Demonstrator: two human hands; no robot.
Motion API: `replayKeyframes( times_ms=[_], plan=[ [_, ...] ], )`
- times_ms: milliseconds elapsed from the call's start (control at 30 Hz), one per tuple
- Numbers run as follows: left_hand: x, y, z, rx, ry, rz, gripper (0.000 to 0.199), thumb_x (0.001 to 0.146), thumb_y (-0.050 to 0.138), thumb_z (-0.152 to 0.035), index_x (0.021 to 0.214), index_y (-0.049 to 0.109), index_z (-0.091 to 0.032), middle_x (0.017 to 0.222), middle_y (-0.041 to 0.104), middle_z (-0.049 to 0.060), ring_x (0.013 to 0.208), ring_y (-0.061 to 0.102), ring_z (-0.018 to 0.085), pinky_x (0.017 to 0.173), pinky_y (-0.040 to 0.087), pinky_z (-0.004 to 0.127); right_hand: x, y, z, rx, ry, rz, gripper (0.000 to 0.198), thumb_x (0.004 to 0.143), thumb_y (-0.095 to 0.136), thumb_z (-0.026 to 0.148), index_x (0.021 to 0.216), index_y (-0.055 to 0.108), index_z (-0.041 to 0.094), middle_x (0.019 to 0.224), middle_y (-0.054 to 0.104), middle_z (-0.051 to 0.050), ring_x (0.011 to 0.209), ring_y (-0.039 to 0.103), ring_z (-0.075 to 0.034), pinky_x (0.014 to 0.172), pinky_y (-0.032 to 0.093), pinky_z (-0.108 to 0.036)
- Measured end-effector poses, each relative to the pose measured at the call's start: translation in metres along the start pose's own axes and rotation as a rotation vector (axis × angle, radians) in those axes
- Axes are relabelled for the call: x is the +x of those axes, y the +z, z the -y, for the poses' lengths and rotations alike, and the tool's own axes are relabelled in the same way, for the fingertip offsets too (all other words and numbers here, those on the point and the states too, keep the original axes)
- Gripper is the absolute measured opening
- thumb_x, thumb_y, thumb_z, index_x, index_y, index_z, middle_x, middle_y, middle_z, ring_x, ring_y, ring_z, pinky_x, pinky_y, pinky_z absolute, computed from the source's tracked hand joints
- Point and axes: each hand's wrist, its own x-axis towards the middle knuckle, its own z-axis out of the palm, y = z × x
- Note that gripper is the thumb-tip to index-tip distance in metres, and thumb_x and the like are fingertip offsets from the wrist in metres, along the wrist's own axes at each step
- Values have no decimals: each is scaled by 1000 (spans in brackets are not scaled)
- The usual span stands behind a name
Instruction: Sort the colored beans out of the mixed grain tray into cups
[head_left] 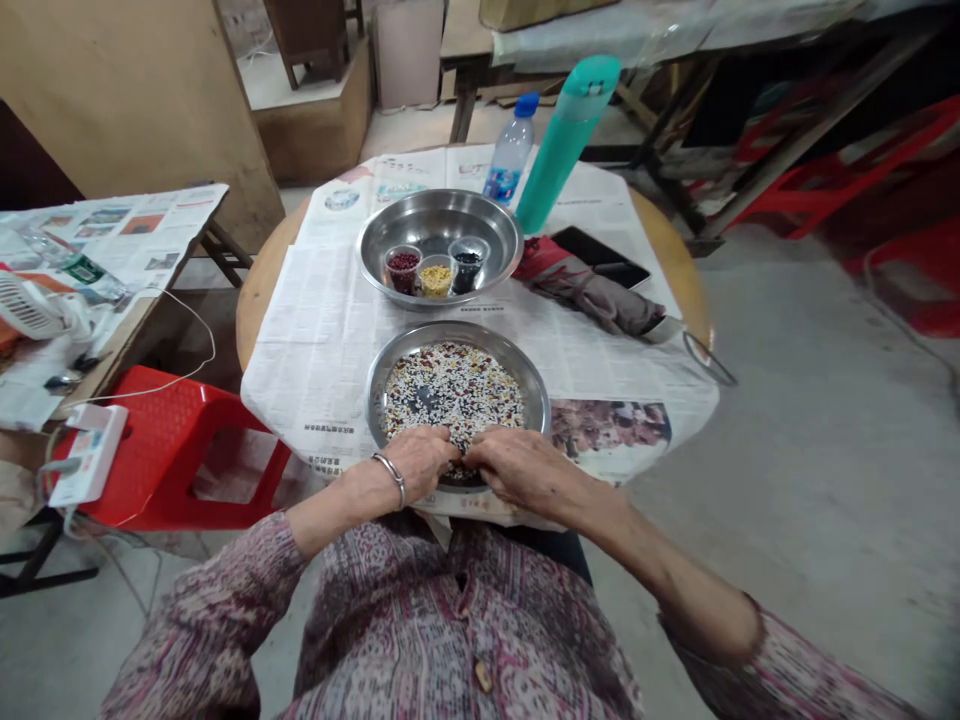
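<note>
A round steel tray (541, 385) holds a spread mix of white, black, yellow and dark red grains and beans (454, 390). Over its near rim reach my left hand (422, 462), with a bangle on the wrist, and my right hand (517, 466). Both have curled fingers whose tips meet among the grains; what they pinch is too small to make out. Beyond the tray, a steel basin (435, 207) contains three clear plastic cups: dark red beans (403, 262), yellow beans (436, 279) and black beans (468, 258).
Newspaper (315, 330) covers the round table. Behind the basin stand a water bottle (510, 155) and a tall teal bottle (562, 150). A folded umbrella (592, 290) and a dark phone-like object (600, 258) lie at right. A red stool (172, 450) bears a power strip (90, 455) at left.
</note>
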Motion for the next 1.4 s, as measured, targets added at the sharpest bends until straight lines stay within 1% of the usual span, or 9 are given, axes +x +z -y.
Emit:
replayKeyframes(
  times_ms=[267,433,533,667,800,967,1133,1233,1400],
  plan=[
    [18,-10,25,71,-159,-290,28,92,44,-9,105,67,-18,114,60,8,108,54,23,88,53,34,31,-9,-7,-113,199,-276,26,86,49,9,98,70,18,102,68,-10,100,56,-24,80,47,-34],
    [34,-18,39,4,-180,-466,29,85,64,-17,113,64,-19,121,54,9,112,49,26,96,51,41,30,-5,-13,-68,304,-470,30,88,45,12,105,69,17,105,69,-11,100,57,-26,86,48,-39],
    [53,-21,38,-10,-144,-418,37,81,69,-18,118,63,-20,125,53,9,114,50,27,99,49,42,28,-1,-15,1,341,-610,36,86,42,7,110,67,18,105,69,-11,102,58,-25,90,48,-40],
    [73,-19,22,-67,-135,-299,31,84,59,-9,113,65,-18,112,58,9,101,59,23,92,52,37,23,4,-13,80,392,-782,33,86,40,9,103,67,19,97,68,-11,97,59,-25,90,47,-40],
    [69,-14,8,-52,-2,-190,25,87,51,-8,106,66,-16,104,62,9,94,61,21,87,52,34,14,15,-5,102,393,-812,23,89,43,16,95,66,20,90,69,-9,91,60,-24,88,46,-40],
    [65,-13,12,80,223,-226,23,88,61,-21,111,66,-20,126,59,8,117,50,26,98,46,39,8,26,6,134,446,-915,18,91,46,22,98,63,22,94,69,-9,92,61,-24,93,45,-43],
    [91,-22,24,179,333,-275,30,91,59,-24,120,64,-31,143,50,1,132,38,26,107,34,46,8,28,9,207,484,-991,14,90,48,23,95,61,23,92,69,-8,93,62,-23,103,40,-50],
    [101,-30,32,207,260,-314,25,95,53,-27,117,65,-28,134,56,4,125,44,25,106,34,45,6,31,8,219,499,-1014,11,90,49,26,93,60,24,90,68,-6,90,63,-23,104,40,-51],
    [86,-40,47,223,-76,-317,31,93,43,-9,112,65,-20,118,58,12,108,54,26,81,48,36,2,37,7,294,481,-1025,10,91,50,28,93,58,23,90,67,-6,89,63,-22,97,46,-47]
  ],
)
